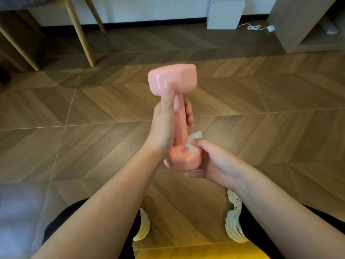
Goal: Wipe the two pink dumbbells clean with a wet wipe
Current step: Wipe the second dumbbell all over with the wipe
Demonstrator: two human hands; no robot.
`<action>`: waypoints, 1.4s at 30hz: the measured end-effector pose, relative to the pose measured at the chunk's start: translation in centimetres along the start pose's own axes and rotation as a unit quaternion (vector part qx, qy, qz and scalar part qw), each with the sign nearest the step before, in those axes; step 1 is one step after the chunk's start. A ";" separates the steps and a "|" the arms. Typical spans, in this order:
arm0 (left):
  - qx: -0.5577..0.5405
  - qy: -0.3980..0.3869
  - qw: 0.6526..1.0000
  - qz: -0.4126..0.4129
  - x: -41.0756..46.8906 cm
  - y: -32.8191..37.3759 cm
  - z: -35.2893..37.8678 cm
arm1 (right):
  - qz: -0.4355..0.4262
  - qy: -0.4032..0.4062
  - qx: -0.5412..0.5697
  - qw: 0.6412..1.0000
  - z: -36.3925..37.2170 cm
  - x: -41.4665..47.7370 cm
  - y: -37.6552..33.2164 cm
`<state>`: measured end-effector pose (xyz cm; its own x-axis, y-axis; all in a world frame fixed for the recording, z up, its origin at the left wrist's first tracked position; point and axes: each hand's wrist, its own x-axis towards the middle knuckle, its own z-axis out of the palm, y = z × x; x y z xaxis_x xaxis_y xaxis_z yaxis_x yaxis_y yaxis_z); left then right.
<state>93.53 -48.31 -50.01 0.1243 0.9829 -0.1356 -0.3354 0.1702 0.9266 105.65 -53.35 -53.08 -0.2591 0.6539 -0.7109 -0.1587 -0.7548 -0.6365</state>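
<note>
A pink dumbbell [173,77] is held upright in mid-air above the wooden floor. My left hand [166,124] grips its handle, thumb stretched up against the top head. My right hand [212,161] cups the lower head and pinches a white wet wipe [194,142] against it, where the handle meets the head. Only one dumbbell is in view.
Wooden chair legs [82,34] stand at the back left. A white box [225,12] with a cable [253,27] sits by the far wall, and a beige shelf unit [306,30] stands at the back right. My two white shoes [233,219] rest on the floor below.
</note>
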 end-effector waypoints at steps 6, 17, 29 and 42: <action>0.075 0.078 0.994 -0.006 -0.1 0.0 0.4 | -0.050 0.093 -0.013 0.994 0.6 0.6 0.6; -0.001 0.081 0.996 -0.040 -0.1 0.8 -0.1 | -0.002 0.012 -0.026 1.000 0.4 -0.2 -0.1; -0.002 0.020 0.999 -0.043 -0.2 0.8 0.7 | -0.045 0.027 -0.054 0.997 0.4 -0.1 0.2; -0.066 -0.052 0.995 -0.060 -0.7 0.5 0.2 | 0.054 -0.100 -0.064 0.992 -1.5 -0.1 -0.9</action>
<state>93.42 -48.89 -49.35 0.2636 0.9440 -0.1984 -0.4322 0.2995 0.8506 107.26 -52.65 -52.87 -0.4537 0.5373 -0.7110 -0.0020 -0.7984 -0.6021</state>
